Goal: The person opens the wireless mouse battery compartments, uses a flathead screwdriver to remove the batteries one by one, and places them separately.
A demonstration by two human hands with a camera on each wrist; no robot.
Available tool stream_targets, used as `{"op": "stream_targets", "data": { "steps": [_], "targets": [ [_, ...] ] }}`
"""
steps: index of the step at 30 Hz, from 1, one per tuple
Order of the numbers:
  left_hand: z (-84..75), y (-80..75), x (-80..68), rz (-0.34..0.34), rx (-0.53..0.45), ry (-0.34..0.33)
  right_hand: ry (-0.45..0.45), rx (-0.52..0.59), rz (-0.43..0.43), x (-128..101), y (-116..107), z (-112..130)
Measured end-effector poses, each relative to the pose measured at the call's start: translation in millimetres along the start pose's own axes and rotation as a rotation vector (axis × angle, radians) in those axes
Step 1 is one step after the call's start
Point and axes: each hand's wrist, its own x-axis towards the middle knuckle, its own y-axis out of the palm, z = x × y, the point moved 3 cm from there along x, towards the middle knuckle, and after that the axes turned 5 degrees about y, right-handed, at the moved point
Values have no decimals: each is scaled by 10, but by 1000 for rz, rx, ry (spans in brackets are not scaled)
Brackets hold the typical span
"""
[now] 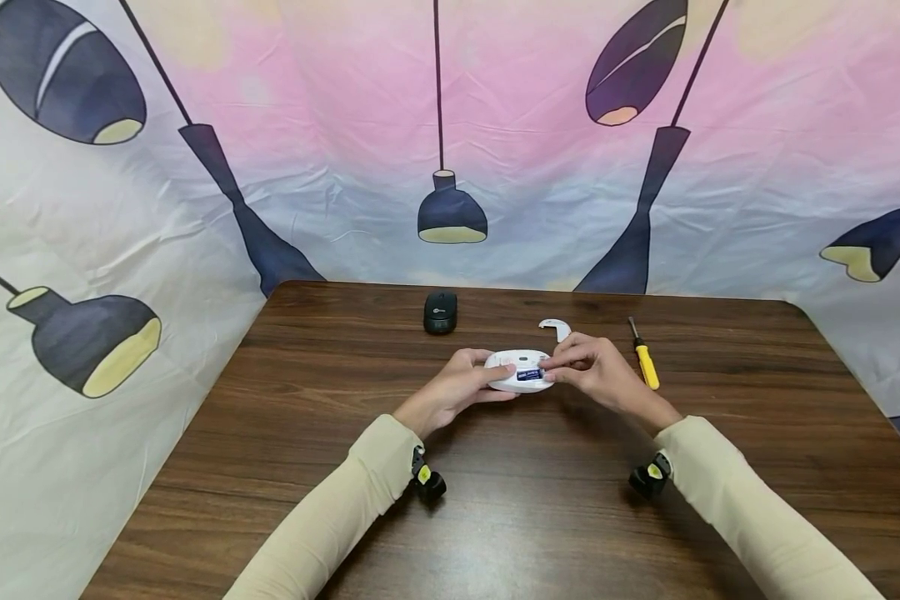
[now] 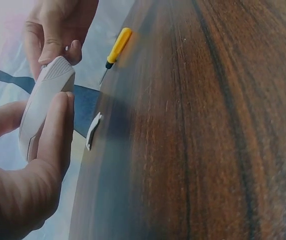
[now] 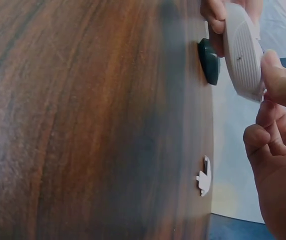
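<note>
A white computer mouse [image 1: 504,384] is held above the table, its underside up with the battery compartment uncovered. A blue battery [image 1: 529,375] lies in that compartment. My left hand [image 1: 461,385] grips the mouse's left end, thumb on the underside and fingers beneath. My right hand [image 1: 596,371] is at the other end, thumb and forefinger pinching at the battery's right end; the exact contact is partly hidden. In the right wrist view the right thumb [image 3: 283,85] lies against the mouse's edge. Just beyond the right hand, a white curved cover [image 1: 557,327] rests on the table.
A black mouse [image 1: 440,312] sits near the back edge of the brown wooden table [image 1: 330,433]. To the right lies a screwdriver with a yellow handle [image 1: 647,367]. A printed cloth [image 1: 375,125] hangs behind the table.
</note>
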Motion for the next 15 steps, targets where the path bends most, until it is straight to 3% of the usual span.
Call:
{"op": "stream_targets", "data": {
  "steps": [15],
  "targets": [
    [13, -6, -4, 19, 13, 9, -25, 21, -66, -6, 61, 4]
  ]
}}
